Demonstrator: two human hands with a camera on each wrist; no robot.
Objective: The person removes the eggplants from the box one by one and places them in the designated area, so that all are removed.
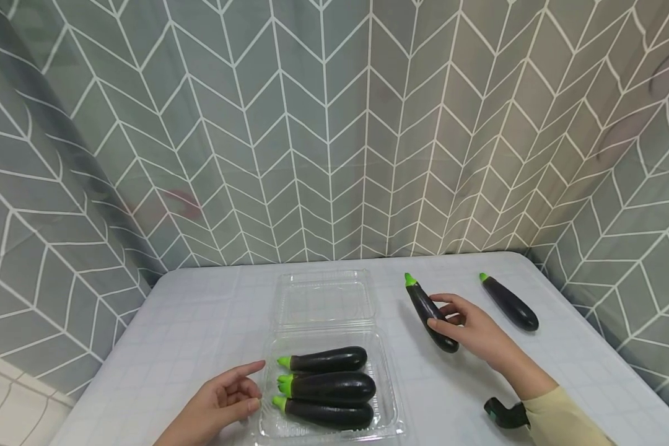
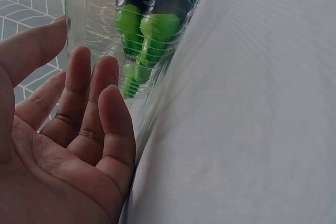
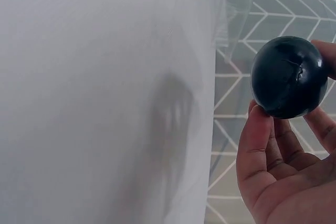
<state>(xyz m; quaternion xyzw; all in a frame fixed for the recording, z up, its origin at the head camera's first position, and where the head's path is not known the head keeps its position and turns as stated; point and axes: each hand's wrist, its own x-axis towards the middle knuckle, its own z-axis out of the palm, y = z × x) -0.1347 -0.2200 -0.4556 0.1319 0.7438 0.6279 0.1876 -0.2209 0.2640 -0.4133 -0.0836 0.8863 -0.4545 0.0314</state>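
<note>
My right hand [image 1: 471,328] pinches a dark eggplant [image 1: 424,310] between thumb and fingers, its green stem pointing away. In the right wrist view, the eggplant's round end [image 3: 289,77] faces the camera and its shadow falls on the table. My left hand [image 1: 223,396] is at the left side of a clear plastic box [image 1: 387,384], fingers loosely bent and fingertips right at its rim. Several eggplants lie side by side in the box, stems to the left, among them a middle eggplant [image 1: 334,388]. Through the box wall, their green stems [image 2: 157,30] show in the left wrist view.
The box's clear lid [image 1: 326,297] lies folded back behind it. Another eggplant [image 1: 510,301] rests on the white-covered table [image 1: 212,322] at the far right. A patterned curtain [image 1: 334,124] stands behind the table. A black device [image 1: 504,414] sits at the right wrist.
</note>
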